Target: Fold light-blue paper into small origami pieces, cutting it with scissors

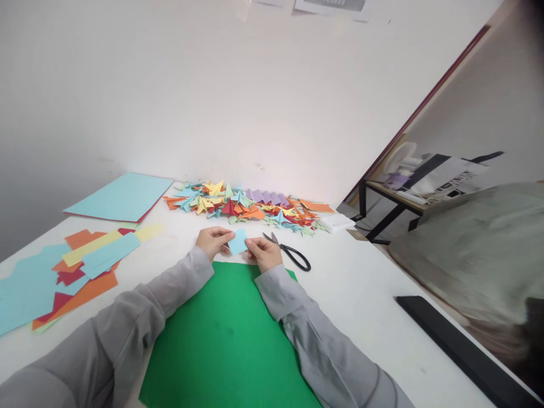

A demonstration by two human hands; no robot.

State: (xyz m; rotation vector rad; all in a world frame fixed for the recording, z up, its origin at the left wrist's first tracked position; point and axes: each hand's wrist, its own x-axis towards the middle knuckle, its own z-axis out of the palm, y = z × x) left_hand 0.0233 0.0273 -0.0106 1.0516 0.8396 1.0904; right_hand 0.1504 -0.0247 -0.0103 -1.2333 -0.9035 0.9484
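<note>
A small light-blue piece of paper is held up between my two hands, just beyond the far edge of a green sheet. My left hand pinches its left side between thumb and fingers. On its right side, my right hand grips the edge in the same way. Black-handled scissors lie on the table right beside my right hand, their blades partly hidden behind it. Behind both hands spreads a heap of small folded paper pieces in several colours.
Loose paper strips and offcuts cover the table's left side. Large light-blue sheets lie at the back left. A white packet sits past the heap. Along the right edge rests a long black bar; a low shelf stands beyond.
</note>
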